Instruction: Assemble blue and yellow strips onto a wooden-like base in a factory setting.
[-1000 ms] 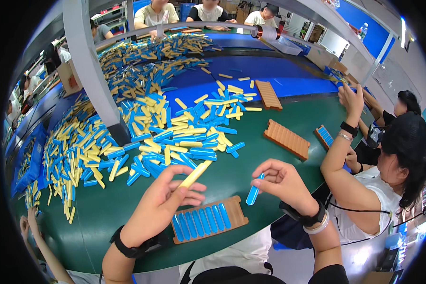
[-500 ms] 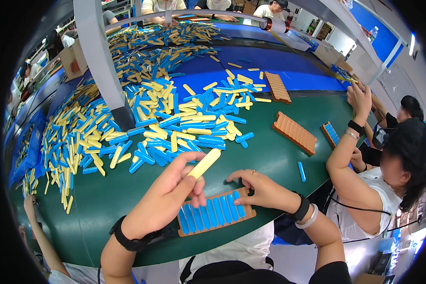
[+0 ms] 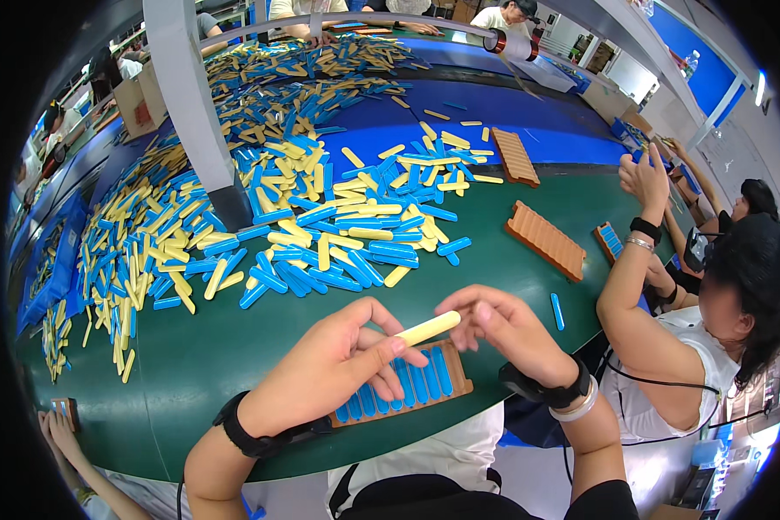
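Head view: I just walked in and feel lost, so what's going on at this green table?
A person's left hand and right hand hold one pale yellow plastic stick between them, above a ridged orange tray nearly filled with blue sticks. Heaps of loose blue and yellow sticks cover the green table beyond.

Yellow stick [image 3: 427,328]; orange tray [image 3: 452,379], blue sticks [image 3: 403,390]; green table [image 3: 234,347].

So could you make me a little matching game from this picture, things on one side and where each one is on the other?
Things:
1. yellow stick
2. slotted tray with blue sticks
3. empty orange tray
4. single blue stick

Places:
A. lying alone on the green table, right of the hands
B. under the two hands, at the table's near edge
C. held between left hand and right hand
D. farther out, near the neighbour's raised arm

Pairs: 1-C, 2-B, 3-D, 4-A
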`<state>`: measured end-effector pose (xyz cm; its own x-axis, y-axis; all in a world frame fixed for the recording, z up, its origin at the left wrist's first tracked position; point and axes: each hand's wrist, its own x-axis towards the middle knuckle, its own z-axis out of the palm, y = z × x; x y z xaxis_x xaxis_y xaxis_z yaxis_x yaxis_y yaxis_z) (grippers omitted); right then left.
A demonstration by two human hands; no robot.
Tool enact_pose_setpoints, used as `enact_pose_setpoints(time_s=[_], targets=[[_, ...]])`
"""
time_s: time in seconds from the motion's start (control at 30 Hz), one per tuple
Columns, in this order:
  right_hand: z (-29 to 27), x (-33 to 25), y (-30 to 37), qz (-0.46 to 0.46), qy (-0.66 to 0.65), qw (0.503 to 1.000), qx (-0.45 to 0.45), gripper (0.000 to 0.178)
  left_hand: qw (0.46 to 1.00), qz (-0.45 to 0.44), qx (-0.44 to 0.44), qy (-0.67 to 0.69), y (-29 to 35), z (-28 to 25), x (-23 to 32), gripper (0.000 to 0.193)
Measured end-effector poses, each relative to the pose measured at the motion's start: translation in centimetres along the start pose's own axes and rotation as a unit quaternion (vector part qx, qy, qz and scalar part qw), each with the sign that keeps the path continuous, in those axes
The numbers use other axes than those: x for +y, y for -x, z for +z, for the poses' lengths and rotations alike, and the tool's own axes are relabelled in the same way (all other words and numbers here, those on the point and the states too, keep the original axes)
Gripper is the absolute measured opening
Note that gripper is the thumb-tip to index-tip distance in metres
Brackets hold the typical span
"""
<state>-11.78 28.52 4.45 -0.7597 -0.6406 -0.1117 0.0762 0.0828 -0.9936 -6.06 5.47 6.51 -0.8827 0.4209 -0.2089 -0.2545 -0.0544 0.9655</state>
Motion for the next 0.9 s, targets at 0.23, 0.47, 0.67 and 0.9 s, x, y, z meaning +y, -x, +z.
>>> enact_pose_setpoints(time_s=[0.23,0.47,0.67,0.9], targets=[[1.9,-2.7,0.5,0.059,-0.065,0.996,0.006,0.017,0.998,-0.002,-0.033,0.059,0.7,0.3,0.1,0.029],[1.6,-2.4,1.1,0.069,-0.07,0.995,0.014,0.017,0.997,0.01,-0.046,0.065,1.2,0.7,0.5,0.032],[1.0,-2.0,0.9,0.061,-0.159,0.984,0.051,0.017,0.998,-0.012,0.02,-0.058,1.1,0.9,1.1,0.013],[-2.9,0.7,0.4,0.119,-0.011,0.993,-0.019,0.014,0.984,0.07,0.109,-0.119,2.2,0.3,1.2,0.01]])
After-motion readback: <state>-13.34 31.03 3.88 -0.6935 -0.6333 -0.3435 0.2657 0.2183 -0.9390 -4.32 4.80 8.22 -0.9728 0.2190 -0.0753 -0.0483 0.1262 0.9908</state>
